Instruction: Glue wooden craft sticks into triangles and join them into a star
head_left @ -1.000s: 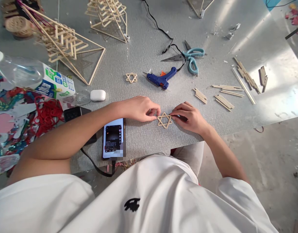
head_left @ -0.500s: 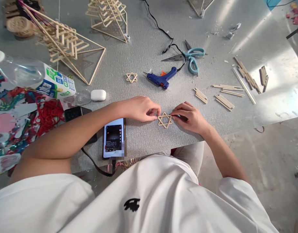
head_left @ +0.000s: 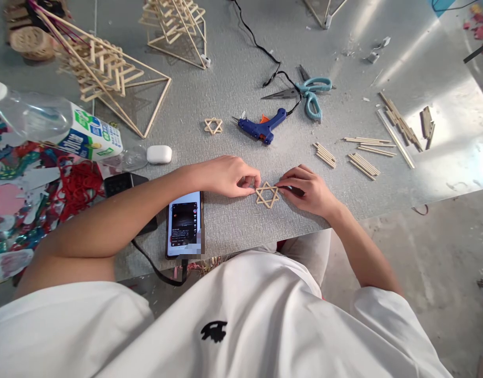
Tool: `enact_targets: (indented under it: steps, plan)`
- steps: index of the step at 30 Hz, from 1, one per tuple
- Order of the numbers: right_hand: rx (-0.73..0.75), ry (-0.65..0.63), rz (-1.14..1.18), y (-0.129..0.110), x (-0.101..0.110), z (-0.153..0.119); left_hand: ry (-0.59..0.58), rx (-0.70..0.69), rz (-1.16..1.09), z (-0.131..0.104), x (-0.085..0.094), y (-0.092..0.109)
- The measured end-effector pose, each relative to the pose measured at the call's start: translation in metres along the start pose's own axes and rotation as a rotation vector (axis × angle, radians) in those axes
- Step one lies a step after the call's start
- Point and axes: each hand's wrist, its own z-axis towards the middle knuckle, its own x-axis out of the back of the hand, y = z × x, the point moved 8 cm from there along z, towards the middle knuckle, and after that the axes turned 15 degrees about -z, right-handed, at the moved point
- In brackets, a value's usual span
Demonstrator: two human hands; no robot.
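A six-pointed star made of thin wooden sticks (head_left: 272, 201) lies on the table near its front edge. My left hand (head_left: 233, 177) pinches the star's upper left point between thumb and forefinger. On the other side, my right hand (head_left: 307, 190) has its closed fingertips at the upper right point. Beyond my hands lie a smaller stick star (head_left: 213, 126) and a blue glue gun (head_left: 262, 127) with an orange trigger. Short cut sticks (head_left: 324, 155) rest in a bunch to the right of the glue gun.
Blue-handled scissors (head_left: 313, 97) lie behind the glue gun, by its black cord (head_left: 257, 43). A phone (head_left: 184, 226), a white case (head_left: 159, 154) and a plastic bottle (head_left: 92, 131) are on the left. Stick frames (head_left: 157, 107) stand at the back left. More sticks (head_left: 401, 121) lie right.
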Motion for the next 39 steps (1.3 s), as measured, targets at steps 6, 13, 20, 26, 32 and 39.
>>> enact_targets:
  steps: [6,13,20,26,32,39]
  plan:
    - [0.021,0.016,-0.014,-0.0018,0.0016,-0.0002,0.002,-0.006,-0.001,-0.0007,0.0007,0.0008]
    - [0.037,0.036,-0.019,-0.0023,0.0021,-0.0004,0.003,0.002,0.004,-0.0016,0.0006,-0.0001]
    - [0.046,0.043,-0.019,-0.0031,0.0025,-0.0003,0.01,-0.009,0.002,-0.0011,0.0013,0.0014]
    - [0.037,0.037,-0.018,-0.0021,0.002,-0.0005,0.01,-0.003,0.009,-0.0012,0.0014,0.001]
    - [0.046,0.041,-0.013,-0.0021,0.0025,-0.0005,0.003,-0.007,-0.005,-0.0016,0.0014,0.002]
    - [0.052,0.049,-0.02,-0.0023,0.003,-0.0005,-0.006,0.005,0.004,-0.0013,0.0026,0.0031]
